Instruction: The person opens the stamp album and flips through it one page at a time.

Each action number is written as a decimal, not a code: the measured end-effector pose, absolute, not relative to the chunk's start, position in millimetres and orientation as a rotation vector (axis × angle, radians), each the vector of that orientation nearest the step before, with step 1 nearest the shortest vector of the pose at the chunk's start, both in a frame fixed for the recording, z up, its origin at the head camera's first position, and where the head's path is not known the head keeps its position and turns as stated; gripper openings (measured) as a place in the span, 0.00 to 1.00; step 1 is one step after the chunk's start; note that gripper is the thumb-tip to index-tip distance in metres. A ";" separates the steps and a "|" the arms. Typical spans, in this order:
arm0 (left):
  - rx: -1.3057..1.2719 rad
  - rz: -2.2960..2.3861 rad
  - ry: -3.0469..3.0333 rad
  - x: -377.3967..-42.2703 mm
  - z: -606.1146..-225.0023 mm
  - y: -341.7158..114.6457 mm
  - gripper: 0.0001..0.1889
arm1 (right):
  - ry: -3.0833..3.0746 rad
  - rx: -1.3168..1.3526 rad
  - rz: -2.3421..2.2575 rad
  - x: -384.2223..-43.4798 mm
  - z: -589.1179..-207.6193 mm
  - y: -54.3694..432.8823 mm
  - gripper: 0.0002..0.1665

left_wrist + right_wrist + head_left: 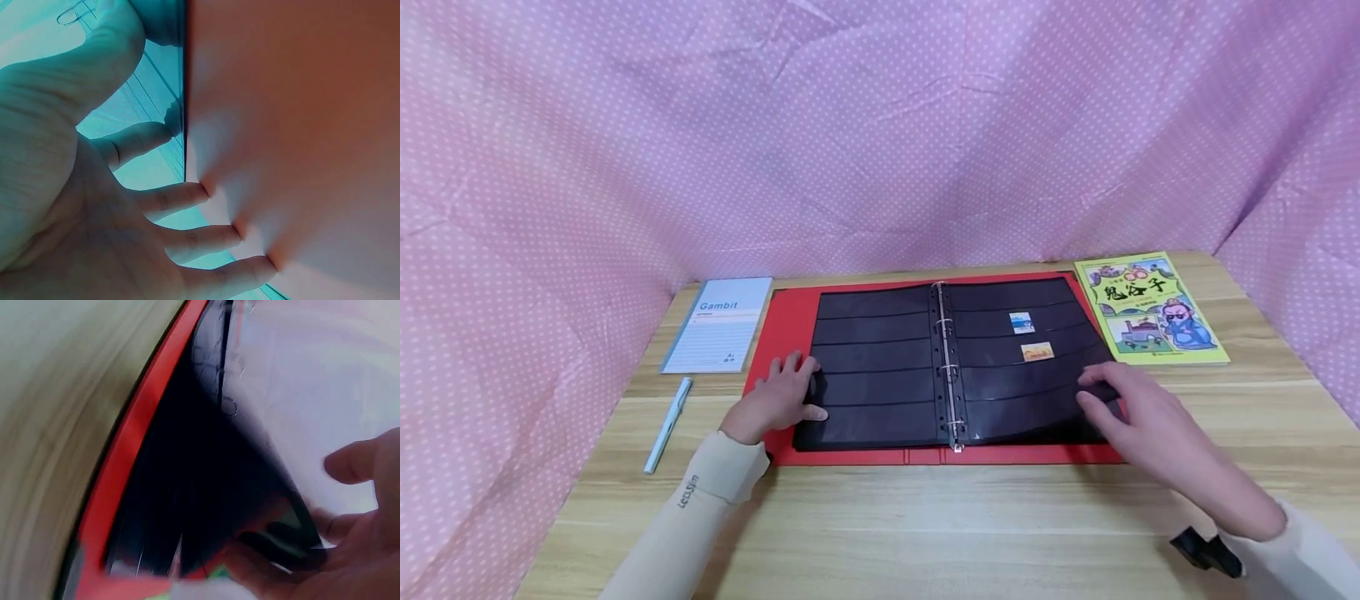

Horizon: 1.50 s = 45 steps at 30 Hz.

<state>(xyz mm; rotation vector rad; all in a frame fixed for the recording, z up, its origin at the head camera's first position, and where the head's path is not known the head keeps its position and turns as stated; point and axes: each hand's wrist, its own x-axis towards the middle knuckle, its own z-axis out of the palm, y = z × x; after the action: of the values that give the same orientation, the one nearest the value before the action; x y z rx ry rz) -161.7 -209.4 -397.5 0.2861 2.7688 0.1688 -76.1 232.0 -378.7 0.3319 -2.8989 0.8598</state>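
A red ring binder (pixel 786 321) lies spread on the table, with black pocketed pages on both sides of its metal rings (pixel 950 375). Two small stamps, one blue and white (pixel 1022 322) and one orange (pixel 1037 352), sit in pockets of the right page (pixel 1015 400). My left hand (pixel 778 396) rests at the left page's outer edge, fingertips on the red cover and thumb over the black page (pixel 876 383). At the right page's outer edge is my right hand (pixel 1150 417). The right wrist view shows that page bowed upward, its edge against my fingers, the thumb apart above it.
A Gambit notebook (pixel 718 325) lies left of the binder, with a light blue pen (pixel 667 425) in front of it. A yellow comic-style book (pixel 1150 308) lies by the binder's far right corner. Pink dotted cloth (pixel 880 142) hangs behind the wooden table (pixel 925 525).
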 end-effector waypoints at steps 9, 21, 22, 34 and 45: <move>0.282 0.169 2.760 -163.2 -399.9 -209.3 0.42 | -2.666 0.468 0.946 -72.7 -363.7 214.0 0.19; 0.271 0.154 2.769 -162.8 -399.3 -211.3 0.42 | -2.313 0.492 1.176 -79.5 -342.8 208.4 0.36; 0.272 0.154 2.769 -162.7 -399.4 -211.4 0.42 | -2.326 0.477 1.171 -80.5 -343.3 208.2 0.36; 0.278 0.161 2.767 -161.2 -398.4 -210.4 0.42 | -2.186 0.647 1.336 -74.5 -333.4 198.7 0.21; 0.310 0.143 2.776 -160.2 -398.7 -210.2 0.42 | -1.939 1.129 1.560 -76.1 -302.3 154.5 0.22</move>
<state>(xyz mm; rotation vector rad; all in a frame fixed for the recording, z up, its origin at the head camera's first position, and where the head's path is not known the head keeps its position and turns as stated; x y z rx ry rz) -160.2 -210.2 -398.7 0.3101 2.7757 0.1430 -76.1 154.5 -302.3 1.1290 -1.9395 1.5598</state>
